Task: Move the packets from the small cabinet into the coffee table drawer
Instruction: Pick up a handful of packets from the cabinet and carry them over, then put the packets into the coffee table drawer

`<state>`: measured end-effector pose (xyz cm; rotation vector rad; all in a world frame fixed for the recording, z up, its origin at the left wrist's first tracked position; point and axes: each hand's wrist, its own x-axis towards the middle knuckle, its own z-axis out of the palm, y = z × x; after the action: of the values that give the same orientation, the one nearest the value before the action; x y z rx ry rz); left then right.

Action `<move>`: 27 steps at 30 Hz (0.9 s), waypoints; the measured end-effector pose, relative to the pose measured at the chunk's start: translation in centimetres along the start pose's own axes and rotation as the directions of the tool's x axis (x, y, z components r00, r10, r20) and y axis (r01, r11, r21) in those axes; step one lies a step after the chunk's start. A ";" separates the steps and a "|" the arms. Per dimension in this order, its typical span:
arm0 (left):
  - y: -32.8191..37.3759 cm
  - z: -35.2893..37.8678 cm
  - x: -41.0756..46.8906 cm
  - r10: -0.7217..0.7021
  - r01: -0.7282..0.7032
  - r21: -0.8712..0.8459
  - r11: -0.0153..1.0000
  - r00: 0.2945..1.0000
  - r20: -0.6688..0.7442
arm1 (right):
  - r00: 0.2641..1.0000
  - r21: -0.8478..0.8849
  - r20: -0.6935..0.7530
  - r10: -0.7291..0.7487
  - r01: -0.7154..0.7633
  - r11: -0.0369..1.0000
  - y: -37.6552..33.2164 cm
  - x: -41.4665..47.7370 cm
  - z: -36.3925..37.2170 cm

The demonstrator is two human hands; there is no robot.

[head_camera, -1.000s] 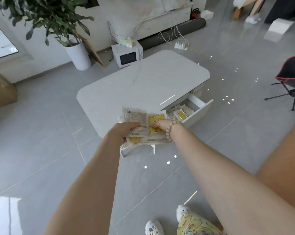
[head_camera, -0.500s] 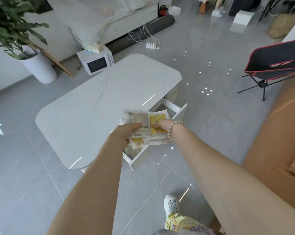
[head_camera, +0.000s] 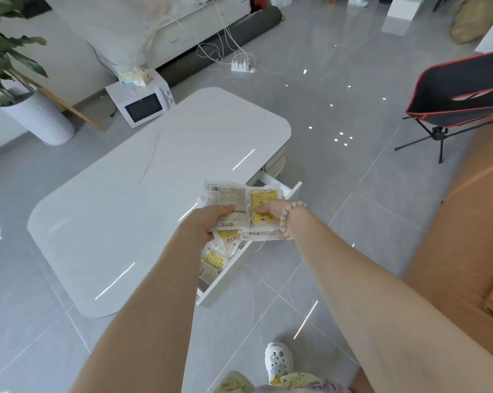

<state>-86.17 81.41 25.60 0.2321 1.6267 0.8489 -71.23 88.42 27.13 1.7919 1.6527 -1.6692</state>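
- A white clog stood on the grey tiled floor at the near edge, with patterned yellow trousers just beside it.
- Both bare forearms reached forward from there to the open drawer, which stood pulled out from the right side of the white coffee table.
- Some loose packets lay inside the near end of the drawer, below the left wrist.
- The left hand was curled round a bundle of packets, its thumb pressed across the printed label of the top one.
- The right hand, with a bead bracelet on its wrist, pinched the right side of the same bundle, thumb lying on a yellow packet.
- The bundle was held above the middle of the drawer, between the two hands.
- An orange sofa filled the right side.
- A white microwave sat on the floor just past the table's far left corner, with a ribbed white plant pot further left.
- A black folding chair with red trim stood at the far right.
- A power strip with white cables lay on the floor farther back.
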 end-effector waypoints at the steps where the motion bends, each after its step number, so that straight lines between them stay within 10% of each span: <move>1: 0.2 0.3 0.5 -0.006 0.006 0.002 1.000 1.000 0.000 | 1.000 -0.030 0.013 0.028 -0.028 0.999 -0.2 0.5 -0.4; 27: 10.1 -2.4 15.4 -0.128 0.129 -0.047 0.990 0.991 0.022 | 0.982 -0.325 0.017 0.187 -0.171 0.930 -12.5 13.9 -3.4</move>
<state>-95.31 96.63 20.10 0.0999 1.5834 0.7835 -82.53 103.37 23.83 1.6710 1.5795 -1.2690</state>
